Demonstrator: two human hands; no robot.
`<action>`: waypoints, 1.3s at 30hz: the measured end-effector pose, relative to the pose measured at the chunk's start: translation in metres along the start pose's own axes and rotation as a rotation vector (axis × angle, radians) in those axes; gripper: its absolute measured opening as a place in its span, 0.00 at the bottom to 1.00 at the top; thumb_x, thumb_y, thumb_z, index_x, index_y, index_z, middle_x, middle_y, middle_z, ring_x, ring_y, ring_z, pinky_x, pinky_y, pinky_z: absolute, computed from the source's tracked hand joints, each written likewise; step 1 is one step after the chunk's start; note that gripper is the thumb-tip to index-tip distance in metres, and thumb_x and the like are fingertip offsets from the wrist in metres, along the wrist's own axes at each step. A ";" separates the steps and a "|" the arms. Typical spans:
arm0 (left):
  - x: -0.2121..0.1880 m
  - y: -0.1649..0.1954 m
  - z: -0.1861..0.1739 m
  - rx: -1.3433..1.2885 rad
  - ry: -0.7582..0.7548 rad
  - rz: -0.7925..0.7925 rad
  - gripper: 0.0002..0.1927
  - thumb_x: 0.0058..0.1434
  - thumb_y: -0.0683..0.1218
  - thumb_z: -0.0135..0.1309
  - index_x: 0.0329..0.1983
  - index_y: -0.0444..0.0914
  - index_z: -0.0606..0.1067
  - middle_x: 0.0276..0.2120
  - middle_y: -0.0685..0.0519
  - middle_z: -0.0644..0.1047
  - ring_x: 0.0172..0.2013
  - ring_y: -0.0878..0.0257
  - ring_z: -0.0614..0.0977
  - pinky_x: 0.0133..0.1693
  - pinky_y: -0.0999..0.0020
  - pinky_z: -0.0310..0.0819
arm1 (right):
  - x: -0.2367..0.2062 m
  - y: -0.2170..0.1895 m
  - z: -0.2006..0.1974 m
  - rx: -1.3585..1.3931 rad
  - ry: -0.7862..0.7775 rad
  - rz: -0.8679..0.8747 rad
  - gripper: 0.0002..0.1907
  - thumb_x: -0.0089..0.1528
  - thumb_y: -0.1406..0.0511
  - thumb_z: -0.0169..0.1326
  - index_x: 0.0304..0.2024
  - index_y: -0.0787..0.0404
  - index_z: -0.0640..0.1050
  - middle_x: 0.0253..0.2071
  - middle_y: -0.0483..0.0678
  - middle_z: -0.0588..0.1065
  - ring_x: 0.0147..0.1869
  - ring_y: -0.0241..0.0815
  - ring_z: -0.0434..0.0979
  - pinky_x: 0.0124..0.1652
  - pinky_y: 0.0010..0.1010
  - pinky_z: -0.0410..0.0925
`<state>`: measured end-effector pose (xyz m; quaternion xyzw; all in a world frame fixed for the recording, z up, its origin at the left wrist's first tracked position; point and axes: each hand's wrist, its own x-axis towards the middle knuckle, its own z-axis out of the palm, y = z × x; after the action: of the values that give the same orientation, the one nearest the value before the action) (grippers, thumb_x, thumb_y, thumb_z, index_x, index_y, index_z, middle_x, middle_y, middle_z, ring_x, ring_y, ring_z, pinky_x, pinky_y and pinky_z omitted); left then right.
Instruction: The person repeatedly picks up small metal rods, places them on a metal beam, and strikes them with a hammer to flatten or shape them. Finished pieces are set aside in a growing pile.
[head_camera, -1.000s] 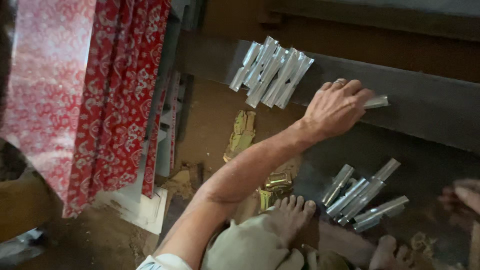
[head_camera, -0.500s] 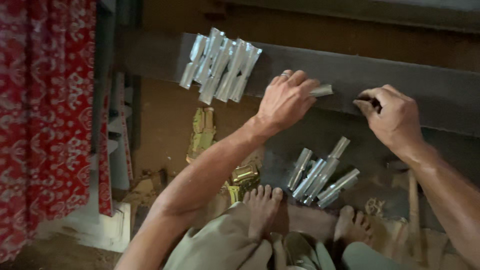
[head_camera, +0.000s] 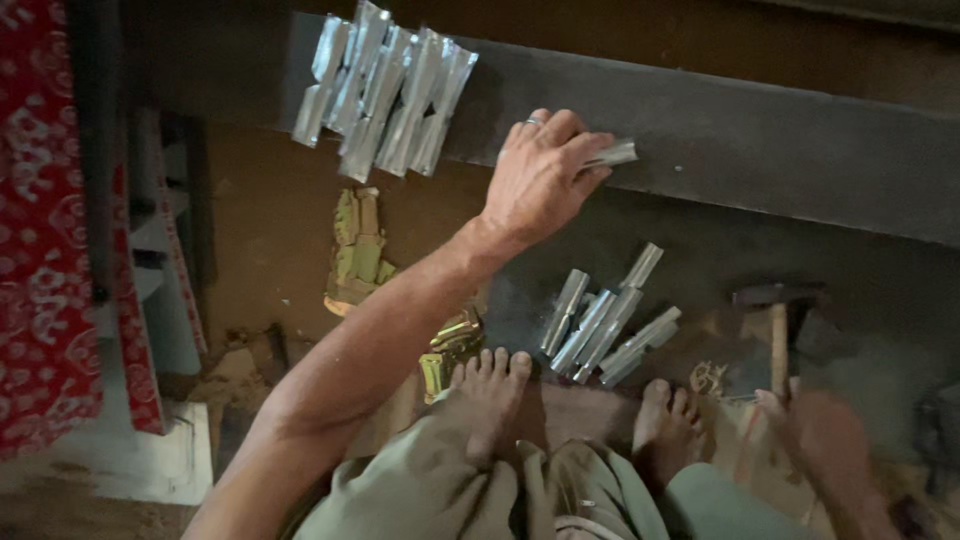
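Observation:
My left hand (head_camera: 540, 180) rests on a long dark metal beam (head_camera: 780, 150) and pinches a small folded silver metal strip (head_camera: 612, 155) flat against it. My right hand (head_camera: 815, 430) is blurred at the lower right, its fingertips at the end of the wooden handle of a hammer (head_camera: 778, 330) that lies on the ground. Whether it grips the handle cannot be told. Several folded silver strips (head_camera: 385, 95) lie side by side on the beam to the left of my left hand.
More silver strips (head_camera: 605, 320) lie on the ground below the beam, just beyond my bare feet (head_camera: 490, 395). Gold-coloured folded pieces (head_camera: 357, 250) lie to the left. Red patterned cloth (head_camera: 40, 250) hangs along the left edge.
My right hand has left the beam and dropped down to the hammer handle at the lower right. My left hand still holds the strip on the beam.

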<state>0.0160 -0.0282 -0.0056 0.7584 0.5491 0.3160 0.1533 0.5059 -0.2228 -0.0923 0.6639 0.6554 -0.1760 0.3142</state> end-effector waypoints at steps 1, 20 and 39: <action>0.000 -0.001 0.001 -0.005 0.004 -0.006 0.17 0.57 0.50 0.67 0.49 0.43 0.82 0.40 0.53 0.75 0.46 0.52 0.76 0.47 0.55 0.69 | -0.005 0.000 0.003 0.160 -0.008 0.077 0.27 0.62 0.48 0.52 0.32 0.67 0.79 0.23 0.55 0.72 0.25 0.51 0.71 0.29 0.45 0.67; -0.004 -0.004 0.001 0.022 -0.022 0.005 0.18 0.59 0.52 0.66 0.51 0.44 0.81 0.40 0.54 0.73 0.46 0.54 0.75 0.46 0.55 0.68 | -0.015 -0.153 -0.210 0.657 0.560 -0.482 0.13 0.75 0.60 0.49 0.44 0.65 0.71 0.21 0.45 0.70 0.21 0.37 0.72 0.21 0.31 0.65; 0.004 0.010 0.004 -0.104 -0.018 -0.012 0.19 0.58 0.50 0.67 0.51 0.40 0.80 0.41 0.50 0.79 0.44 0.50 0.78 0.47 0.52 0.71 | -0.018 -0.117 -0.177 0.690 0.666 -0.227 0.14 0.76 0.59 0.51 0.50 0.66 0.74 0.32 0.56 0.74 0.34 0.51 0.78 0.35 0.43 0.68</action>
<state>0.0270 -0.0272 -0.0018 0.7487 0.5353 0.3364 0.1992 0.3583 -0.1280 0.0287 0.6739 0.6919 -0.1940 -0.1719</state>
